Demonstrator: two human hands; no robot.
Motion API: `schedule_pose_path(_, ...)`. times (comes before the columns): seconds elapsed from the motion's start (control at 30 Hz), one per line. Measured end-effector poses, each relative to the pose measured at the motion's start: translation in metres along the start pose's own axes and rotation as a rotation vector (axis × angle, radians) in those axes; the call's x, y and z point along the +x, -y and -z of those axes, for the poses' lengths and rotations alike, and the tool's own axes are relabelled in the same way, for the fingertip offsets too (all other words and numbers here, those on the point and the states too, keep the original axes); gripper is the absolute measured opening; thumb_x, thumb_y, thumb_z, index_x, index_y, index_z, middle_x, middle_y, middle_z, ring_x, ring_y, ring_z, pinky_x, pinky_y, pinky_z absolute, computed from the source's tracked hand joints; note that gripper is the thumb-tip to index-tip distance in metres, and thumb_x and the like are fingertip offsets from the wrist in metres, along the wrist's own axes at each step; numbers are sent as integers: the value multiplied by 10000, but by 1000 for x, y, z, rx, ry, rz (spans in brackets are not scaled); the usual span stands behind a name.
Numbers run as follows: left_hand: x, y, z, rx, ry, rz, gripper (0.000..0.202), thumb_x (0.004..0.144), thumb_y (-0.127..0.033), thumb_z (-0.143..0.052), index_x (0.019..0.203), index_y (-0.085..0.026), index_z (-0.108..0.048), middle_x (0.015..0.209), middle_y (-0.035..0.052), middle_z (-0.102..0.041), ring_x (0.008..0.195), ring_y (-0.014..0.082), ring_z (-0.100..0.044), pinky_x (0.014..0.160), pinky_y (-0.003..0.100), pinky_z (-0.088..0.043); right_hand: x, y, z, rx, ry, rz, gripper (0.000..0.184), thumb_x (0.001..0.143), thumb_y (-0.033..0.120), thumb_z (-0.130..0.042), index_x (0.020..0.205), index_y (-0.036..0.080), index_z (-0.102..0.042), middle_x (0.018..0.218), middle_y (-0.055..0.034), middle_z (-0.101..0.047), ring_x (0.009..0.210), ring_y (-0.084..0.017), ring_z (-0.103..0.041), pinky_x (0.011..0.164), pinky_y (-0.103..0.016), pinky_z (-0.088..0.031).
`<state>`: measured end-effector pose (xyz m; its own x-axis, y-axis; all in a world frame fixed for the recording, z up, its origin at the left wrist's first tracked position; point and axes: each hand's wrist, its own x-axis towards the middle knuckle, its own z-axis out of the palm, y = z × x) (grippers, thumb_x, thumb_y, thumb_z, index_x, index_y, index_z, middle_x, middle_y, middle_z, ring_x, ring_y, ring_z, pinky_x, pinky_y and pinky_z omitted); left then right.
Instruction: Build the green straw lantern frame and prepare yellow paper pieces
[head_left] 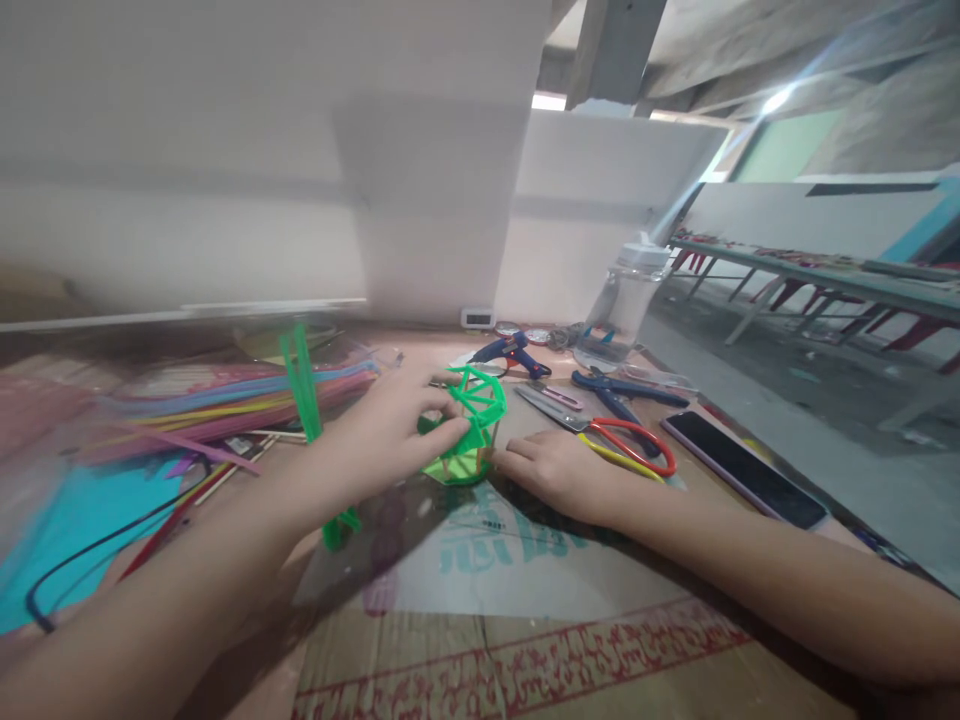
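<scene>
Left hand [397, 430] reaches in from the near left corner of the counter [750, 520], its forearm passing over a blue sheet [75, 520] and a looping black cable [97, 550]. Beyond the forearm lies a blurred bundle of coloured straws [247, 395], and an upright green strip [304, 385] stands just beside the wrist. The hand is closed by its fingertips on the left side of the green straw frame [476, 415], thumb below and fingers curled over a strut.

That frame, an open lattice on a lime-green base, stands upright near the middle of the counter, at the far edge of a clear printed sheet [510, 560] laid over cardboard [525, 660]. The right hand [559, 475] lies flat and open, palm down, its fingertips just beside the base; whether they touch it I cannot tell.

Further right are a blue glue gun [514, 352] towards the back edge, red-handled scissors [615, 432], a blue-handled tool [615, 388], a clear bottle [622, 305] and, near the right edge, a dark phone [742, 468].

As I judge it, the step in hand is adjusting or checking the lattice while the other hand braces beside it. Any further handling calls for a light pinch on single struts and a steady base, since thin straw joints would likely bend or pull apart under pressure.
</scene>
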<state>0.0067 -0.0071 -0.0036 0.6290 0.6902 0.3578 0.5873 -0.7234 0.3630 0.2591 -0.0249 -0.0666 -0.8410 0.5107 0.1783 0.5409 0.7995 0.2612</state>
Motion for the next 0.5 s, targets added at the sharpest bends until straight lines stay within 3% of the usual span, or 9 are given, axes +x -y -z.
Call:
schedule_pose_path(0.13, 0, -1, 0, 6, 4, 8, 299, 948, -384, -543, 795, -216, -738, 1297, 92, -658, 1290, 289, -551, 1122, 523, -378, 2, 0, -8, -23, -37, -5, 157, 1002, 137, -477, 984, 127, -633, 782, -57, -645, 620, -164, -542, 589, -315, -339)
schedule_pose_path(0.27, 0, 0, -1, 11, -2, 13, 288, 948, -394, -554, 830, -215, -746, 1294, 96, -656, 1284, 297, -552, 1119, 522, -384, -7, 0, -4, -2, -235, -20, 214, 1010, 149, -451, 900, 137, -635, 760, -65, -647, 624, -172, -545, 577, -310, -353)
schedule_pose_path(0.37, -1, 0, 0, 22, -33, -6, 278, 964, -408, -548, 914, -221, -747, 1322, 96, -633, 1285, 295, -542, 1115, 524, -390, -13, 8, 14, 197, -407, -92, 181, 1001, 171, -480, 893, 146, -623, 748, -55, -646, 641, -156, -563, 576, -273, -391)
schedule_pose_path(0.5, -5, -6, 6, 47, -183, -93, 261, 992, -392, -534, 1033, -224, -729, 1367, 100, -606, 1322, 277, -514, 1111, 497, -406, -8, 24, 40, 545, -539, -299, 115, 970, 193, -552, 876, 173, -614, 718, -5, -633, 613, -114, -556, 584, -221, -429)
